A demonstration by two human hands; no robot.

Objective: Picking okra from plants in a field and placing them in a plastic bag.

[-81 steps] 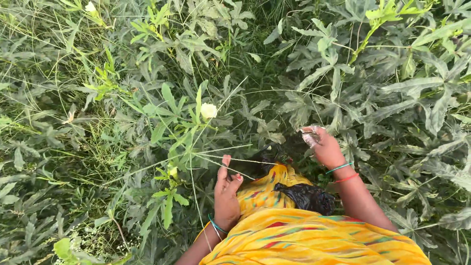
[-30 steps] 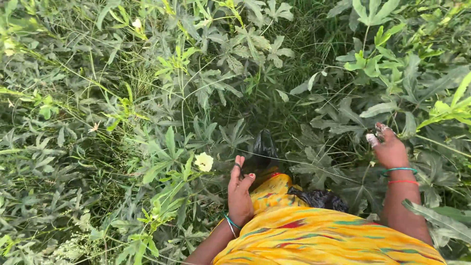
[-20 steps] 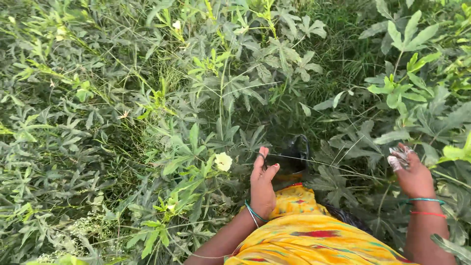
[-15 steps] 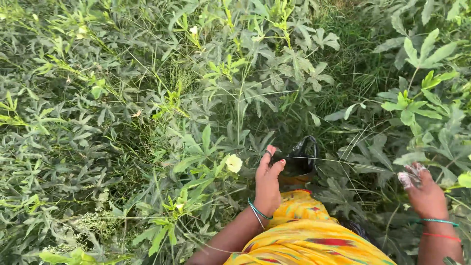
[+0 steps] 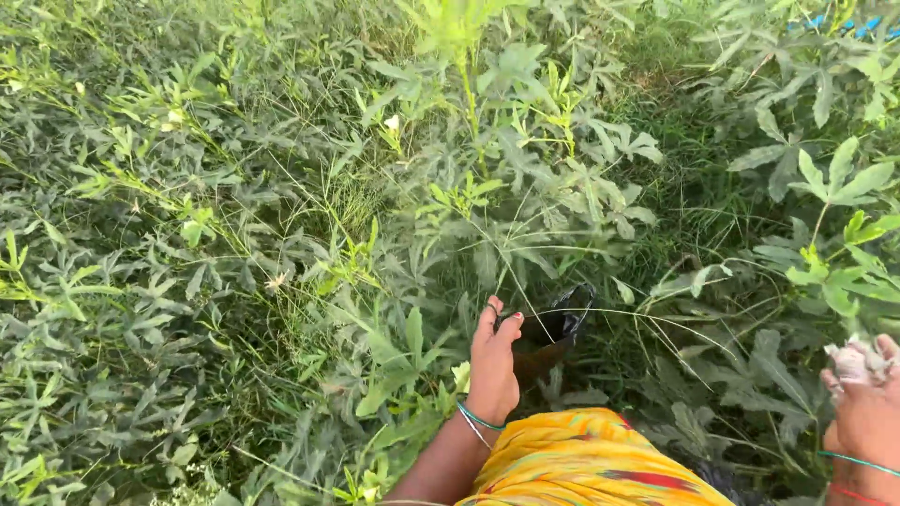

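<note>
Yellow cloth (image 5: 581, 464) w/ red streaks filled the bottom edge, nearest the camera. Left hand (image 5: 492, 370), thin green bangles (image 5: 478, 420) at the wrist, rose just beside it, fingers bunched around the rim of a black plastic bag (image 5: 553, 330) and holding its mouth open; thumb side faced the bag. Right hand (image 5: 864, 398) sat at the lower right edge, partly cut off, fingers curled shut on a small whitish clump (image 5: 851, 361); couldn't tell what the clump was. That wrist had green and red bangles (image 5: 858, 464) too. Bag hung between the two hands, closer to the left, touching lobed leaves (image 5: 525, 178) of tall green plants. A pale yellow flower (image 5: 461, 375) showed just left of the left hand, partly hidden. Farther out, dense weeds & grass blades (image 5: 347, 197) covered everything, w/ another pale bud (image 5: 392, 122) higher up.
</note>
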